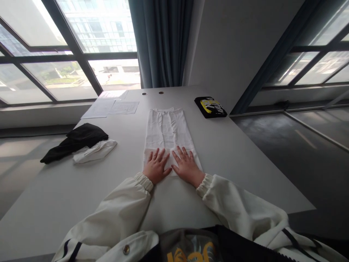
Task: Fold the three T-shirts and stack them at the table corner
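Here, two bare hands lie palm-down on a folded white garment (167, 127) in the middle of a smooth, pale table (231, 156). The left hand (156, 168) and right hand (188, 168) press side by side on its near end, fingers fanned wide, pinching nothing. The garment is thin, soft cloth, lightly creased, folded into a long, flat rectangle; its long axis runs from near to far, pointing almost straight away from the wearer, with two rumpled folds running lengthwise over its far half. To the left, a matte black cloth (81, 138) lies in a loose heap against a crumpled white cloth (95, 152). Flat paper sheets (124, 107) rest at far left. At far right sits a neatly folded black garment (208, 112) with yellow and white print.
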Action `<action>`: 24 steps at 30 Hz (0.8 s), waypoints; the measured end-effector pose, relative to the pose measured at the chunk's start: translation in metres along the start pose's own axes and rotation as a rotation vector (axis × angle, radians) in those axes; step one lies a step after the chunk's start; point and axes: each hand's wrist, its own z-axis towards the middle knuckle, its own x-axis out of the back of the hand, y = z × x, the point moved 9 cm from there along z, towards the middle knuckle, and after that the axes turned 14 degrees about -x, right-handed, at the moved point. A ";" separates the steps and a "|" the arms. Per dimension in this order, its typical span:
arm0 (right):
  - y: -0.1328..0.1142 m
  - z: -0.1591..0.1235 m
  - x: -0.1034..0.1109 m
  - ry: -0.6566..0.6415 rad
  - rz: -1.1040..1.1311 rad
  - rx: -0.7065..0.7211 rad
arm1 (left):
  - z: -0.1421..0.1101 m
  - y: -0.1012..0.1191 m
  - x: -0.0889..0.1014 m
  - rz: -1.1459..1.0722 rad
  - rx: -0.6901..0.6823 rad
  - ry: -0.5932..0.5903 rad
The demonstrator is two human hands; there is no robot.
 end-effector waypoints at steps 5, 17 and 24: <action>0.003 -0.012 -0.002 -0.059 0.000 0.013 | -0.003 0.001 -0.006 -0.037 0.009 -0.080; 0.031 0.004 -0.005 -0.086 0.001 -0.127 | -0.016 -0.041 -0.006 -0.116 0.267 -0.180; 0.083 0.026 -0.015 -0.108 -0.023 -0.314 | -0.039 -0.103 -0.003 -0.101 0.429 -0.188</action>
